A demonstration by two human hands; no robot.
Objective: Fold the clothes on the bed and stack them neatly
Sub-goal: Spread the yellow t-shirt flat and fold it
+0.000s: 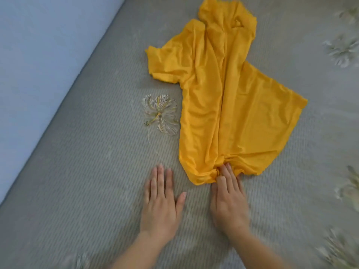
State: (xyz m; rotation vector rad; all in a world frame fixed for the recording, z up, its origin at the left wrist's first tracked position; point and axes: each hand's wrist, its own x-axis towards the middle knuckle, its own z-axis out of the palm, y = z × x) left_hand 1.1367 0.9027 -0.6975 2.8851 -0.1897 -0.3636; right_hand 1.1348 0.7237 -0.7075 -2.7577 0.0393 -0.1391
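The yellow T-shirt is laid on the bed, roughly doubled lengthwise, with its collar end farthest from the person and its hem nearest. One short sleeve is splayed out to the shirt's left, and a loose flap of the body is fanned out to its right. The hem is gathered into creases at the right hand, whose fingers are held close together and appear to pinch the bunched cloth against the thumb, though blur keeps this from being certain. The left hand is laid flat on the sheet just left of the hem, apart from the shirt, with its fingers straight and side by side and its thumb spread. The step in hand is judged to be straightening before the first real fold. The hem would best be drawn taut toward the person and the gathers smoothed outward, then the flap and sleeve brought in so the edges run parallel. The thin, slippery-looking fabric is likely to shift and wrinkle again if it is tugged from one point only. A printed flower lies on the sheet just left of the shirt. More flower prints are seen well to its right, and a pale blue surface lies beyond the bed's edge, far left of the shirt. Nothing is seen blocking the work, and no stack is in view.
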